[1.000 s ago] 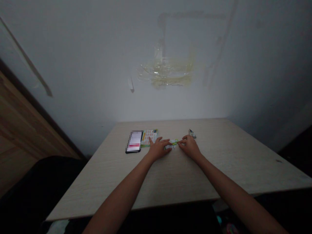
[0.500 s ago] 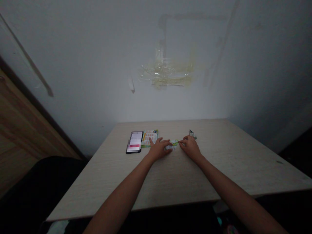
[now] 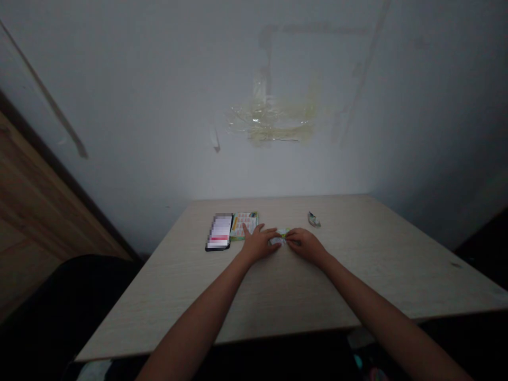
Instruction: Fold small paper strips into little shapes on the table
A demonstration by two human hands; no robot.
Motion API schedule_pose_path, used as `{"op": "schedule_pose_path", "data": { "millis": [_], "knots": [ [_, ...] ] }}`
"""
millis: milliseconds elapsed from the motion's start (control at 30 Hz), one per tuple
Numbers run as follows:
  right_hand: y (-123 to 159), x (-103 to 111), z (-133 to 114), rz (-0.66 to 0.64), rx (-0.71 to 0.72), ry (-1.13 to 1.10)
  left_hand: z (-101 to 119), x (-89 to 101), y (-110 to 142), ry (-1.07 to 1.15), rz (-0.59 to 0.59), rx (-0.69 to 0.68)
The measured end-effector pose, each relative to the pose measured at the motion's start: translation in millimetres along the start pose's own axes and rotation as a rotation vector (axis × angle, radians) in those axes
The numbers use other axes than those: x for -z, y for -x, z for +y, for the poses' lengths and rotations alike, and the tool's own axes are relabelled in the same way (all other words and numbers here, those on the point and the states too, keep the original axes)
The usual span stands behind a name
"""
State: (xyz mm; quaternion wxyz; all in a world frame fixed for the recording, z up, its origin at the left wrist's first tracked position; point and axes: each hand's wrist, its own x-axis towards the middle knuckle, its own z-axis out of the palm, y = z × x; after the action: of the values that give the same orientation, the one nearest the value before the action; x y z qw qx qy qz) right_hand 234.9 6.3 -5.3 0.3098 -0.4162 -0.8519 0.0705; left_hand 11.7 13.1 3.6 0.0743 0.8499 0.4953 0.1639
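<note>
Both hands sit close together on the table [image 3: 357, 254] as I watch through the head camera, and the small green-and-white piece [image 3: 277, 241] lies between them. On my left hand [image 3: 257, 244] the fingers are spread wide, index and thumb apart at the piece's left side; my right hand [image 3: 306, 245] is narrow, its fingertips apparently pinched on the piece's right end (they hide part of it, so I can't be certain). I judge the handling to be partway: the piece is within reach of both hands and not yet released, while its shape is too small for me to say how much is finished or left. A printed leaflet [image 3: 245, 221] lies beside the phone [image 3: 219, 233], partly behind my left hand, and whether a finger touches it I cannot tell. Beyond my right hand, a crumpled scrap [image 3: 313, 220] lies apart, untouched
</note>
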Motion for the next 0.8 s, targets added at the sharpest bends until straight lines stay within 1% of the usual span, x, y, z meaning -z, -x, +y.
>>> {"op": "schedule_pose_path", "data": {
  "millis": [233, 433, 667, 800],
  "knots": [
    [0.3, -0.7, -1.2, -0.008, -0.022, -0.045, -0.4, 0.8, -2.5, -0.051, 0.049, -0.028],
    [-1.0, -1.7, 0.1, -0.006, -0.014, -0.053, 0.5, -0.7, -1.4, -0.068, 0.063, -0.051],
    [-0.8, -1.1, 0.0, -0.021, 0.0, -0.046, -7.4, -2.3, -1.2, -0.014, 0.015, -0.061],
    [-1.3, -0.5, -0.9, -0.032, -0.01, -0.047, -9.1, 2.8, -1.5, -0.02, 0.034, -0.093]
  ]
}}
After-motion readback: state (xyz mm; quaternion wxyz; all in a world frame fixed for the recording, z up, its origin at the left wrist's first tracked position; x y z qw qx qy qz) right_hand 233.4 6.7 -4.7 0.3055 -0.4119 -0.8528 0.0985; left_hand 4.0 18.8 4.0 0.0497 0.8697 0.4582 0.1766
